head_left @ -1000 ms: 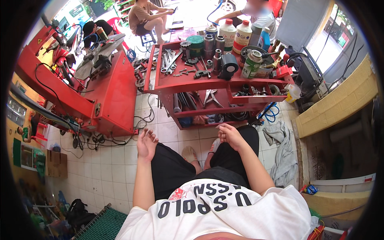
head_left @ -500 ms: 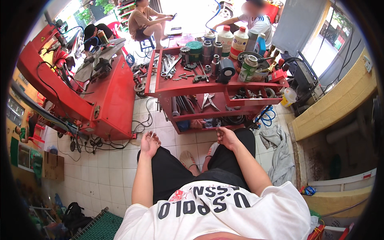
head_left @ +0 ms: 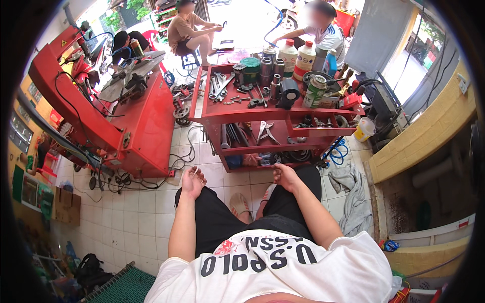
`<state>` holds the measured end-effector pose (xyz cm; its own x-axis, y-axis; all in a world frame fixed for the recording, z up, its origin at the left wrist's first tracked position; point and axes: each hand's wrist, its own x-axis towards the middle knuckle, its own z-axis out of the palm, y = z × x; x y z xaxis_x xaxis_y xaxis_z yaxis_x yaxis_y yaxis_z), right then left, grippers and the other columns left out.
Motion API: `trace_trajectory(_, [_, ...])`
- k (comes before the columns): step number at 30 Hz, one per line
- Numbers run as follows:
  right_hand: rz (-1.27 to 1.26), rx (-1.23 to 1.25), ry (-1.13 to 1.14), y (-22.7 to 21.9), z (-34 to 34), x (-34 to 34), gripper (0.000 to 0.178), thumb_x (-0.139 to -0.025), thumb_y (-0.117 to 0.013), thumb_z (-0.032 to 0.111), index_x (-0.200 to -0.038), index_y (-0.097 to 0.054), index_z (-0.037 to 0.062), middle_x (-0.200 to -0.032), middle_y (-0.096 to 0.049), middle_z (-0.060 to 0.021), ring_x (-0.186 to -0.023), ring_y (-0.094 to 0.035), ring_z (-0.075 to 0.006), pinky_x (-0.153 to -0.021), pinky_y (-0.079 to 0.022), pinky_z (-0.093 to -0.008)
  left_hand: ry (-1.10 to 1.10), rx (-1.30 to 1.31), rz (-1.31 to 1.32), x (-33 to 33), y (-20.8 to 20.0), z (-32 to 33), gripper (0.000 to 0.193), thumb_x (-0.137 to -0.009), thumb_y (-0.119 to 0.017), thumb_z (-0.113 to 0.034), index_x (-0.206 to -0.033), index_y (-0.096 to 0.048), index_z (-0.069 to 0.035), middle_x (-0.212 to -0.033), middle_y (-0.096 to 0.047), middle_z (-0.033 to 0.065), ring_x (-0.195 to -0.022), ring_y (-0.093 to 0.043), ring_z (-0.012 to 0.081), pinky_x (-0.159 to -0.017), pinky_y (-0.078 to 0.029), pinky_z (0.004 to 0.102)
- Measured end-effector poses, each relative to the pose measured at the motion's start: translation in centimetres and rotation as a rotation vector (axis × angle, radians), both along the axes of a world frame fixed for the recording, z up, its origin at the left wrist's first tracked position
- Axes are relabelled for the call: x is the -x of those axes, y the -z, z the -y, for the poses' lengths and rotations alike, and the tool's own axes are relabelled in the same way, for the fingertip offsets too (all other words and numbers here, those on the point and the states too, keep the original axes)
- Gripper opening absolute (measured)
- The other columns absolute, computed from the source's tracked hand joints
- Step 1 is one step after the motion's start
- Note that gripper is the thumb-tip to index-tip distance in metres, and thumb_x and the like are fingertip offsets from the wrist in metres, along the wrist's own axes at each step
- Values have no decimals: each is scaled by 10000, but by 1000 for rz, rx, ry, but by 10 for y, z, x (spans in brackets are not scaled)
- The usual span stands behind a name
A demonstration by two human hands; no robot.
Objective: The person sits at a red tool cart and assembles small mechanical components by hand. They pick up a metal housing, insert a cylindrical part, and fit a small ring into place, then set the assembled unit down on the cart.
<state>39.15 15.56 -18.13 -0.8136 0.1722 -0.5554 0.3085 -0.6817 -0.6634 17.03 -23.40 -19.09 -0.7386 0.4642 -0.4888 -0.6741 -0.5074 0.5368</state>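
Note:
My left hand point(head_left: 193, 183) rests palm up above my left knee, its fingers loosely bent. A thin white stick point(head_left: 196, 172) shows between those fingers, too small to make out fully. On my right thigh lies my right hand point(head_left: 286, 177), half curled, fingers apart, with nothing visible in it. Both hands stay apart from the red tool cart point(head_left: 242, 115) in front of me. Its top carries wrenches point(head_left: 221, 87), sockets point(head_left: 265, 68), a green spray can point(head_left: 316, 91) and plastic bottles point(head_left: 304, 58). Pliers point(head_left: 265, 132) lie on the shelf below.
A red machine point(head_left: 144, 131) stands at the left, with black cables point(head_left: 126, 181) on the tiles. Grey cloth point(head_left: 351, 192) and a blue hose point(head_left: 337, 151) lie at the right. Two people sit beyond the cart; another bends over at the far left.
The view has shifted slightly, so the cart and machine appear a little lower and further right. My hands keep nearly the same pose. The seated person at the back right has turned the head.

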Motion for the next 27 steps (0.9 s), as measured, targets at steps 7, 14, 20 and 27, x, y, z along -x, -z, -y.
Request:
trace_trajectory(7, [-12, 0, -2, -1, 3, 0, 207, -1062, -604, 324, -1066, -692, 136, -782, -642, 23, -674, -565, -144, -729, -474, -376, 22, 40, -8, -1, -1, -4, 198, -1044, -561, -389, -1085, -613, -202, -1011, -615, -22, -915, -591, 148, -851, -472, 384])
trace_trajectory(14, [-3, -26, -17, -5, 4, 2, 187, -1054, -632, 312, -1071, -674, 130, -816, -619, 12, -662, -578, -145, -676, -484, -365, 26, 24, 2, 1, 0, -3, 186, -1045, -558, -384, -1088, -613, -211, -1015, -612, -24, -931, -587, 147, -858, -466, 378])
trace_trajectory(20, [6, -71, -22, -4, 3, 1, 196, -1055, -626, 312, -1099, -671, 126, -804, -622, 18, -671, -572, -142, -686, -476, -359, 20, 52, 4, 2, 1, -6, 217, -1034, -587, -389, -1108, -611, -186, -1015, -616, -20, -913, -591, 153, -847, -477, 385])
trace_trajectory(27, [11, -75, -20, -4, -1, 0, 208, -1061, -616, 309, -1137, -662, 121, -822, -609, 17, -668, -564, -127, -677, -479, -353, 26, 57, 4, 3, 2, -5, 203, -1039, -570, -389, -1078, -610, -194, -1023, -616, -19, -933, -592, 150, -857, -475, 390])
